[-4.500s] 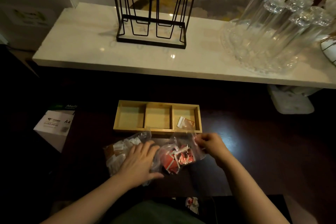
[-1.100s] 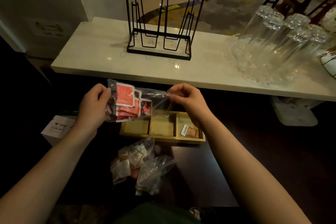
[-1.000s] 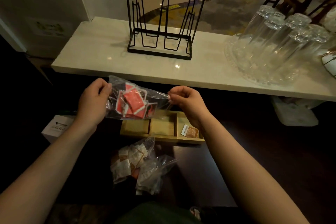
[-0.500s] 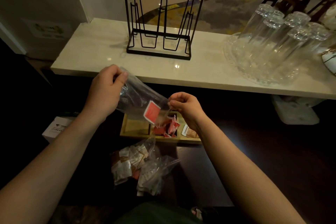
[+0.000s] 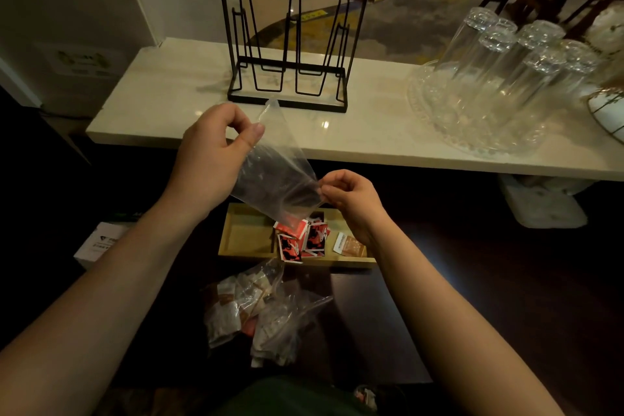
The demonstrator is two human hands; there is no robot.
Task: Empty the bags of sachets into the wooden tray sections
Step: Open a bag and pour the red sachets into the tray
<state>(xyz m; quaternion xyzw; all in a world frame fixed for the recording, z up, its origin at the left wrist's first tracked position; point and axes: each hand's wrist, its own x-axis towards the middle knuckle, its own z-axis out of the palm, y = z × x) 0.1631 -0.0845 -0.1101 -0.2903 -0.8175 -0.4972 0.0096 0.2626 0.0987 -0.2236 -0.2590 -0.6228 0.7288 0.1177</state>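
Dim room, dark lower surface [image 5: 456, 280] in front of a pale marble counter [image 5: 371, 132].

Risks, left to right:
1. Wooden tray [image 5: 246, 233]: its left section is bare, the middle one holds a loose heap of red sachets [image 5: 299, 238], some leaning on the divider. A careless shake of the bag above could tip these over the divider or the near rim.
2. Clear bag [image 5: 273, 179] looks emptied, though a sachet stuck inside cannot be ruled out in this light.
3. 2 filled bags [image 5: 256, 311] lie near the tray's front edge; pouring them into the wrong section would mix types. 1 pale sachet [image 5: 347, 243] already lies in the right section.

Positions: left hand [image 5: 212, 155] pinches the bag's closed upper end between thumb and fingers, raised above the tray. Right hand [image 5: 351, 196] pinches the bag's lower open edge, just over the middle section. Bag hangs slanted between them, mouth down toward the red heap.
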